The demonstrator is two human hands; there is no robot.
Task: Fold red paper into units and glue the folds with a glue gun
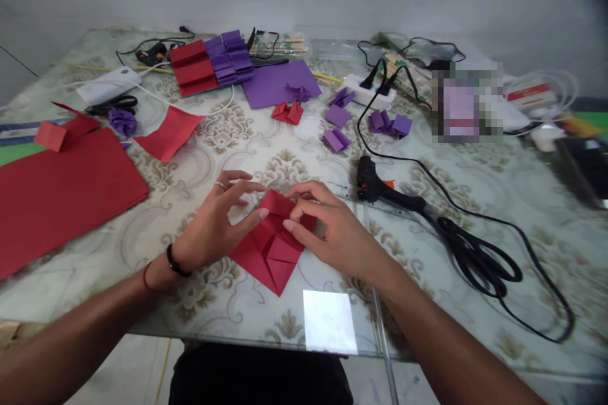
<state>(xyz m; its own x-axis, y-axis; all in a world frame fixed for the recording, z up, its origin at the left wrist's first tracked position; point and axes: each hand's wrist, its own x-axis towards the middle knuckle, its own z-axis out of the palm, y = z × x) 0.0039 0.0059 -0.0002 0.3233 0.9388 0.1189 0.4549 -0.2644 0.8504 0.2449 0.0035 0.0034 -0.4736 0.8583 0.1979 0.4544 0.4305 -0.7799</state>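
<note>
A sheet of red paper with folded flaps and creases lies on the patterned table between my hands. My left hand is at its upper left edge, thumb on the paper and index finger near the top corner, the other fingers loosely curved. On the right side, my right hand has its thumb and fingers curled around a raised flap, which partly hides that edge. Beyond my hands lie a small folded red paper piece and several small folded purple pieces.
A black glue gun with a trailing cord and black-handled scissors lie at right. A stack of red sheets is at left. Farther back are a purple sheet, a white power strip and pleated papers.
</note>
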